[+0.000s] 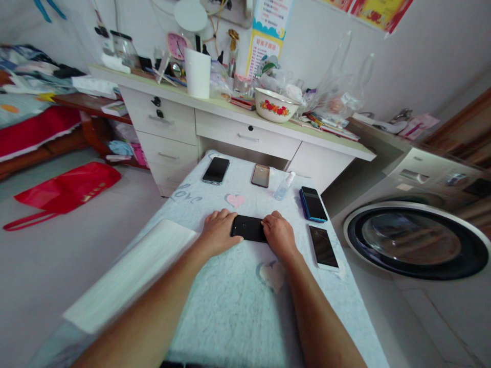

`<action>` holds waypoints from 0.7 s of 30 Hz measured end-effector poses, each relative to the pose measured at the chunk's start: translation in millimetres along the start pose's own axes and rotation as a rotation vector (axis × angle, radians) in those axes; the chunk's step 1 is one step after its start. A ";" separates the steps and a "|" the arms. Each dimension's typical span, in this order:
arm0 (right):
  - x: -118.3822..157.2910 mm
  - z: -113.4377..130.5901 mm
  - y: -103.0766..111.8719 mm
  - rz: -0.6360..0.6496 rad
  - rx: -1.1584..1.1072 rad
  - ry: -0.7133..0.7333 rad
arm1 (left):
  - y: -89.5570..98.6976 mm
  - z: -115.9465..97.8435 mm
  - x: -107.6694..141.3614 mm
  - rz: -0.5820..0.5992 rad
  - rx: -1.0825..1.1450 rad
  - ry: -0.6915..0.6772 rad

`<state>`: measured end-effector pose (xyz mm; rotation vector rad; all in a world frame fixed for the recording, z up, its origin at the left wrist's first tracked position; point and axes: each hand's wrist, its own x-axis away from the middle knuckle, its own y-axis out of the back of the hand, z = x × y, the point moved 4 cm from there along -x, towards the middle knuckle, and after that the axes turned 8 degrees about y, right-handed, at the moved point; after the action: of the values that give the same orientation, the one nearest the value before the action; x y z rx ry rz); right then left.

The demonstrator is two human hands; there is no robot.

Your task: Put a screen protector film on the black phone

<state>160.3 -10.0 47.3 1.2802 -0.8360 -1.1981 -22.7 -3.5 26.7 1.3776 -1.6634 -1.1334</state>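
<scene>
A black smartphone lies sideways on the cloth-covered table, its back facing up. My left hand grips its left end, thumb along the near edge and fingers over the far edge. At the other end, the curled fingers of my right hand close on the phone's right side. Beyond it stand a clear spray bottle and a flat brownish phone case. Another dark-screened phone lies at the far left of the table.
Two more phones, one blue-edged and one white-framed, lie along the right edge. A long white paper or cloth strip covers the left side. Behind is a desk with a floral bowl; a washing machine stands right.
</scene>
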 end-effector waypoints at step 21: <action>34.0 13.1 11.4 0.121 -0.075 0.113 | -2.0 -2.0 0.4 0.031 -0.008 0.053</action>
<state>157.7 -47.2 55.2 1.2076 -0.7679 -1.0423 -20.2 -4.5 25.6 1.3612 -1.6354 -1.0760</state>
